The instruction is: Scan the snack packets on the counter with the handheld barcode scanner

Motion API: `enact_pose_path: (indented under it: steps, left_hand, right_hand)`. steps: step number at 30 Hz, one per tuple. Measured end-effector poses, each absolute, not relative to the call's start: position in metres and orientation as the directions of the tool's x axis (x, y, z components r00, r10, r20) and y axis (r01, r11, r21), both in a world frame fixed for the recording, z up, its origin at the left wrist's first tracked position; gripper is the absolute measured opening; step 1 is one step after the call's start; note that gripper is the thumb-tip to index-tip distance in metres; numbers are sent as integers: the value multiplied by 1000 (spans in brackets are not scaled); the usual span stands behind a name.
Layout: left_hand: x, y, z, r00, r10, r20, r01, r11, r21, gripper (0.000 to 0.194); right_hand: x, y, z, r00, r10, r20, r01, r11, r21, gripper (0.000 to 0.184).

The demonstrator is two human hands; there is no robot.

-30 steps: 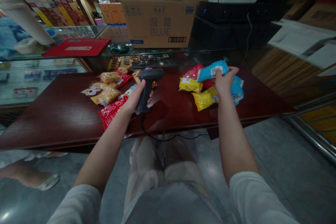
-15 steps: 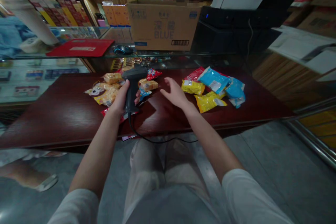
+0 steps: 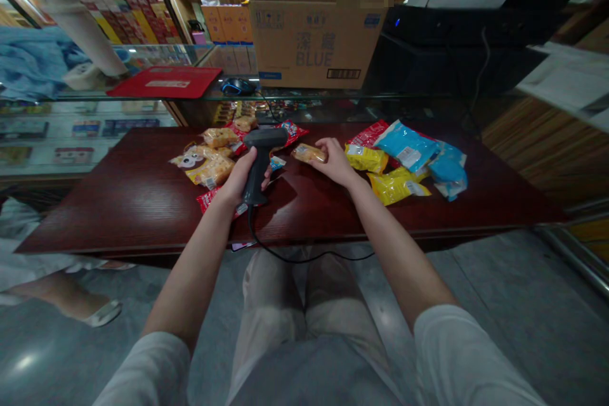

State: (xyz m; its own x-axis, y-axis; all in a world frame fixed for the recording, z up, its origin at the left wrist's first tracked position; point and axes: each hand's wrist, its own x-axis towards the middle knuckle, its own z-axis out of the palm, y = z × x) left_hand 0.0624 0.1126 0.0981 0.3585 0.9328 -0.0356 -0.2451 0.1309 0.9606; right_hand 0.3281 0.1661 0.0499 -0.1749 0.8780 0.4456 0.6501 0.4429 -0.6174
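My left hand (image 3: 242, 179) is wrapped round the grip of a black barcode scanner (image 3: 259, 162), held over the snack packets with its head pointing right. Between the fingers and thumb of my right hand (image 3: 335, 163) is a small clear-wrapped snack packet (image 3: 308, 153), tan inside. Left of the scanner lie several clear-wrapped tan snacks (image 3: 209, 168) and red packets, partly hidden by my hand. To the right of my right hand are yellow packets (image 3: 397, 185), blue packets (image 3: 406, 144) and a red packet (image 3: 368, 133) in a loose pile.
The dark red wooden table (image 3: 124, 203) holds everything. Behind it, a glass counter bears a cardboard box (image 3: 316, 44), a mouse (image 3: 238, 85) and a red mat (image 3: 166, 81). The scanner's cable (image 3: 304, 260) loops past the front edge. Another person's leg (image 3: 71, 295) shows lower left.
My right hand let go of a blue packet on the right pile, moved left and took hold of a tan snack packet. The scanner stays in my left hand, moved only slightly.
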Motion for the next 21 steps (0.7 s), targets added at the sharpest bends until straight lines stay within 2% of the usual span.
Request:
enact_pose_path:
  steps: [4, 13, 21]
  left_hand:
    - [71, 110, 106, 354, 935, -24, -218, 108, 970, 55]
    - [126, 117, 113, 465, 885, 15, -144, 59, 988, 54]
    - [137, 123, 94, 537, 843, -32, -194, 160, 968, 58]
  right_hand:
    - [364, 149, 52, -67, 805, 589, 678, 470, -565, 63]
    - [373, 138, 53, 95, 753, 651, 752, 374, -542, 50]
    - [376, 136, 52, 25, 763, 645, 746, 415, -520, 53]
